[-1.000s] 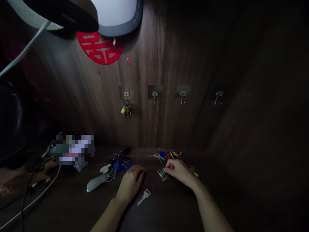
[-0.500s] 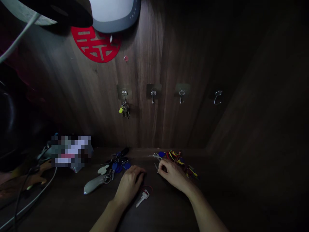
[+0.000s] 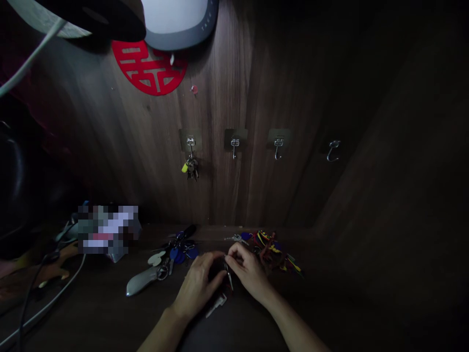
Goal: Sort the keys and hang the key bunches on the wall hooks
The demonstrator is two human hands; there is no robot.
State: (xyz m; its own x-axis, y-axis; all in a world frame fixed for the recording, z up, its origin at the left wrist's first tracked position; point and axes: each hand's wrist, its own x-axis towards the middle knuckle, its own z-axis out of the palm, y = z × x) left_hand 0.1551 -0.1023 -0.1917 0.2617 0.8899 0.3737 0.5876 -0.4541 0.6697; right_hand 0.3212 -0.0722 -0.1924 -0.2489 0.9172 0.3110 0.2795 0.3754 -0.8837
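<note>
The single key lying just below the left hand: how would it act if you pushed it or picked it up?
The key looks like metal, so it is probably stiff. Since it appears to lie flat on the dark surface, a push would likely slide it rather than roll it. It is slim, so it may be light but fiddly to pinch.

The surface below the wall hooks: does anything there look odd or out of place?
Nothing looks plainly spilled or broken. The one oddity is a blocky, pixelated patch, left of the heap of keys and tags: unlike the things around it, its detail is hidden.
</note>
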